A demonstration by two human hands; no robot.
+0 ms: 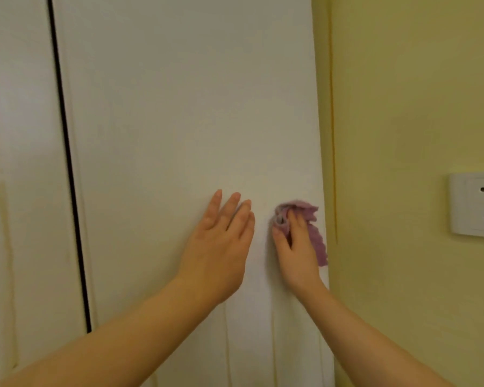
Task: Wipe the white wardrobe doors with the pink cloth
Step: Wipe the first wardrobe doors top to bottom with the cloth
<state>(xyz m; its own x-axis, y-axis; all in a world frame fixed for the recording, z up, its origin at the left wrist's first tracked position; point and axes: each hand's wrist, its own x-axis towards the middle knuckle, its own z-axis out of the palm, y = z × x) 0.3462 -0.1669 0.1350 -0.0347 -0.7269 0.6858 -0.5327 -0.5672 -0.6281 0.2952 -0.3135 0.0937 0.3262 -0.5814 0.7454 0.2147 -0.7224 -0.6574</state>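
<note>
Head view, close on the wardrobe. Shows a white door [179,107] filling the centre of the frame from top to bottom, a second door [20,163] along the left edge, and a thin dark gap [67,177] slanting down between the two.

Lower centre: left hand [221,247], back toward the camera, fingers straight and close together, pointing up and slightly right. Holds nothing. Lies against or just off the door; cannot tell whether the palm touches.

Just right of it, apart by a narrow strip of door: right hand [296,252] on the pink cloth [316,236]. Presses the bunched fabric to the door close to that door's right edge. Fingers bent over the wad, thumb at its left side pinching a fold. Cloth sticks out above the fingertips and hangs in a ragged strip down the right side of the hand, reaching the door's edge.

Both bare forearms [123,344] rise from the bottom of the frame, the left from the lower left corner, the right from the lower right.

Right third of the frame: yellow wall [403,107], meeting the door along a vertical line. At the right edge, level with the hands, a white socket [475,203], partly cut off by the frame.
</note>
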